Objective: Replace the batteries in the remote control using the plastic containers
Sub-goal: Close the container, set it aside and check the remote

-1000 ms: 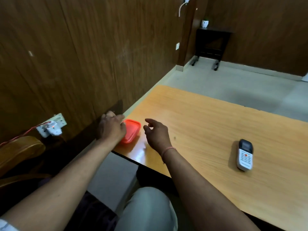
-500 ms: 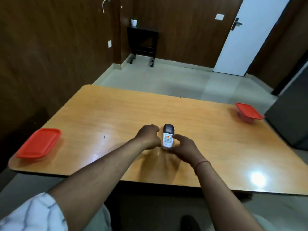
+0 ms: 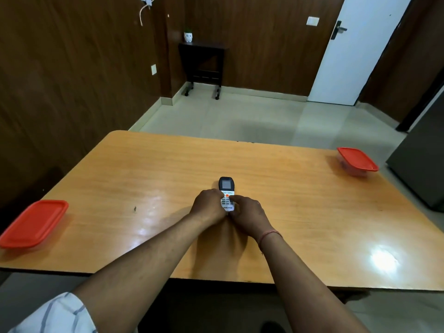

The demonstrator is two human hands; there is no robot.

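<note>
A white remote control [image 3: 226, 191] with a black top and small screen lies face up in the middle of the wooden table [image 3: 300, 207]. My left hand [image 3: 209, 205] grips its left side and my right hand [image 3: 247, 213] grips its right side and lower end, thumb on the keypad. A red-lidded plastic container [image 3: 33, 223] sits at the table's near left corner. A second red-lidded plastic container [image 3: 357, 161] stands at the far right corner. Both lids are on. No batteries are visible.
Wood-panelled walls run along the left and the back. A small dark side table [image 3: 203, 66] with a white pot stands in the far corner. A white door [image 3: 355, 49] is at the back right, and a dark grey cabinet [image 3: 422, 169] stands beside the table's right end.
One second ago my hands were at the left red container and the remote lay untouched. Both hands have since moved to the remote and closed on it; my view has turned to centre on it.
</note>
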